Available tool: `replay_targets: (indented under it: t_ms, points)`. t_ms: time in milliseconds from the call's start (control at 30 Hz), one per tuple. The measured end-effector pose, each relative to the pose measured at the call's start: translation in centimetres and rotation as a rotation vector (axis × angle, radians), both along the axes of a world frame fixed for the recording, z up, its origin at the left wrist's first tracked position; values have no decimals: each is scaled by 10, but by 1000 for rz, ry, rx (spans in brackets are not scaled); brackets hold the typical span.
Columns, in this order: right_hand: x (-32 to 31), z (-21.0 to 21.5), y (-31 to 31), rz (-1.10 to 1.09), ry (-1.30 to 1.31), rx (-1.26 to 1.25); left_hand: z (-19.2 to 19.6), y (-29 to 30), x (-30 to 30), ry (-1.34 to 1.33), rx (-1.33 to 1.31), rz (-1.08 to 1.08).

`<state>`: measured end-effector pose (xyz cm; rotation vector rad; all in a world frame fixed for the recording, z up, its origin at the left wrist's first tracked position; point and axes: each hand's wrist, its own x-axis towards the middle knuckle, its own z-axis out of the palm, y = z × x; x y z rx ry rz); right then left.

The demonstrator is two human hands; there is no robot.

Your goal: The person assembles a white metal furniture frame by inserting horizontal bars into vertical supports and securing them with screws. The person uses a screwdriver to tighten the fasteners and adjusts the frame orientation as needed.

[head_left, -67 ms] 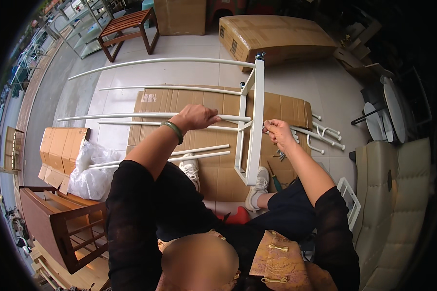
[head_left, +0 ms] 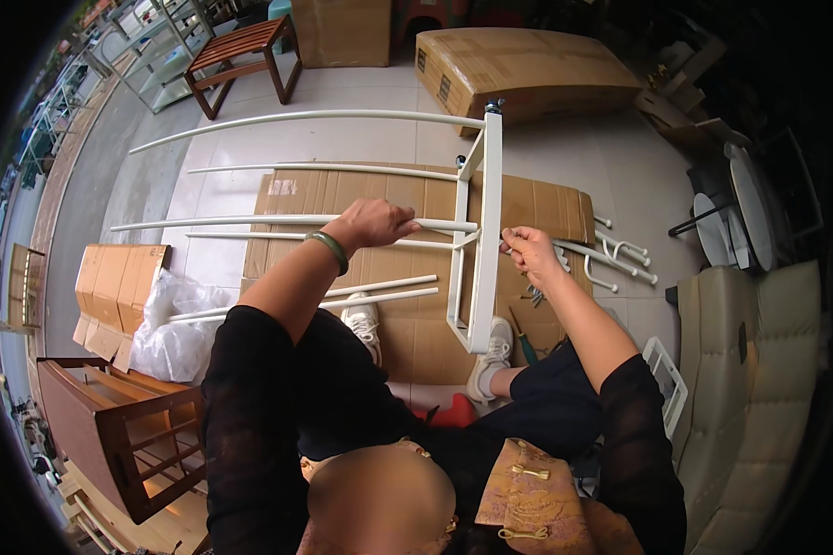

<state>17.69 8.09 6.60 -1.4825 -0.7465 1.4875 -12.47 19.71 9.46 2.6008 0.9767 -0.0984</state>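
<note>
My left hand (head_left: 376, 224) is closed around a long white metal tube (head_left: 250, 221), close to the end that meets a white rectangular frame (head_left: 492, 231). On the frame's opposite face, my right hand (head_left: 531, 255) pinches something small against the outer bar; the fingers hide what it is. The frame stands on edge, with several white tubes reaching left from it. Dark wheels (head_left: 494, 106) show at its far end. Two loose white tubes (head_left: 389, 298) lie nearer me, by my shoe.
Flattened cardboard (head_left: 416, 342) lies under the work. Hooked white rods (head_left: 611, 259) and a green-handled screwdriver (head_left: 525, 347) are at the right. A large carton (head_left: 528, 69) stands behind. Clear plastic wrap (head_left: 171, 333) and a brown wooden rack (head_left: 120, 435) are on the left.
</note>
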Motion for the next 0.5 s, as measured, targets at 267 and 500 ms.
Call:
replay_targets:
  t_ms: [267, 500]
  points:
    - [-4, 2, 1, -27, 27, 37, 1, -1, 3, -82, 32, -49]
    - [-3, -4, 1, 0, 36, 65, 6, -1, 7, -58, 71, -74]
